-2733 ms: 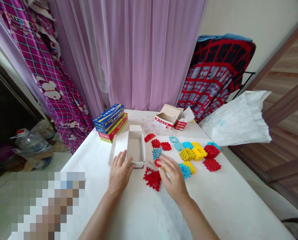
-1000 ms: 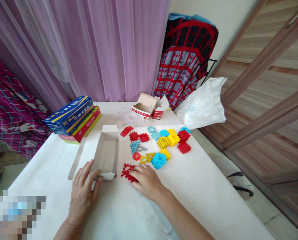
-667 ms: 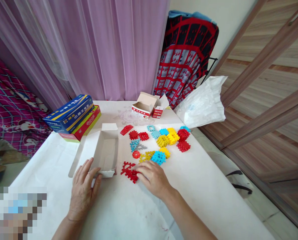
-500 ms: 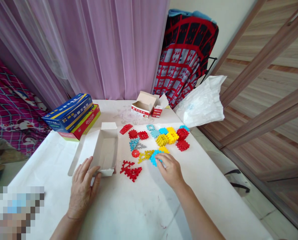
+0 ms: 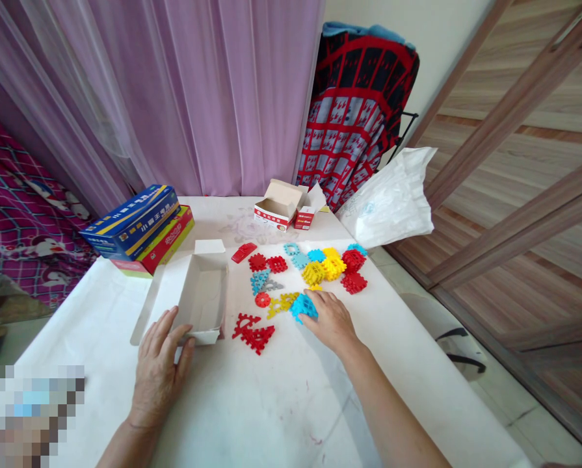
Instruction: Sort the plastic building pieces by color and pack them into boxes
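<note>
My left hand (image 5: 160,361) is at the near end of an open white cardboard box (image 5: 186,286), its thumb and index finger around the near wall and its other fingers lying along the side flap. On the right, my right hand (image 5: 330,322) has its thumb and fingers around opposite sides of blue toothed plastic pieces (image 5: 300,307); its palm hides part of them. Yellow toothed pieces (image 5: 281,304) lie just left of these. Nearer me are red triangular toothed pieces (image 5: 258,338). The box's visible inside is bare.
Stacks of yellow pieces (image 5: 333,266) and red pieces (image 5: 354,282) stand farther back. A red clip-like piece (image 5: 244,252) lies beyond the box. A blue box (image 5: 129,221) rests on a red-green box (image 5: 166,244). An open red-white carton (image 5: 274,214) and white bag (image 5: 393,201) are behind.
My right thumb and fingers have spread from a narrow pinch to a wider hold around the blue pieces. My left hand stays at the white box. The view has shifted slightly.
</note>
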A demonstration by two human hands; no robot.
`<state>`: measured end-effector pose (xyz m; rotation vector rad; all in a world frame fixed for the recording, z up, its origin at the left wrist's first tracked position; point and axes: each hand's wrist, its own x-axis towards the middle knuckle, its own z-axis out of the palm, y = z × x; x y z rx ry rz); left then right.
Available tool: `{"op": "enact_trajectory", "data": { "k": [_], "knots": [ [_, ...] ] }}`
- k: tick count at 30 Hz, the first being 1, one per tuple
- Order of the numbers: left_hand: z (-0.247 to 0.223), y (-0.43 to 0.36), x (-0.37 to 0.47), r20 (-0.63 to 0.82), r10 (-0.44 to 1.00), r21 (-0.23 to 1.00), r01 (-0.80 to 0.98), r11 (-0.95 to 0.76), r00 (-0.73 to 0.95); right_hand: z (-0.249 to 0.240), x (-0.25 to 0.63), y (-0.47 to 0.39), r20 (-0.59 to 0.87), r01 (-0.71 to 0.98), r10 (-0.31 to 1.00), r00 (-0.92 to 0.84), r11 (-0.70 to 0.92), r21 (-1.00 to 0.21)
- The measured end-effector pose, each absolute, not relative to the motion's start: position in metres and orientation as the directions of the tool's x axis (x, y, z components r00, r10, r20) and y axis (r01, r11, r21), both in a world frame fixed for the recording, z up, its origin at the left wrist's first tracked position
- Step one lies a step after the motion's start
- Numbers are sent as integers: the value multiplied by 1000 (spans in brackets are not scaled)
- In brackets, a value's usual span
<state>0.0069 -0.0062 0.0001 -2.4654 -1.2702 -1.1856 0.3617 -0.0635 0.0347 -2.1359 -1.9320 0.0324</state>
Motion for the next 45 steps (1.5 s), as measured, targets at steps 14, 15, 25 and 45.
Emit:
{"op": "enact_trajectory", "data": {
  "k": [14,15,25,45],
  "knots": [
    [2,-7,8,694,635,225,736,-638,338,31,352,-64,130,975,976,177,-155,-162],
    [2,-7,8,693,638,228,737,-636,337,31,352,-64,128,975,975,179,-159,-156],
    [2,-9,11,676,657,245,739,-628,334,41,352,-63,250,972,961,120,-63,-224],
    [3,-11,10,669,660,256,728,-636,341,74,305,91,-163,809,827,-537,560,177]
  ]
}}
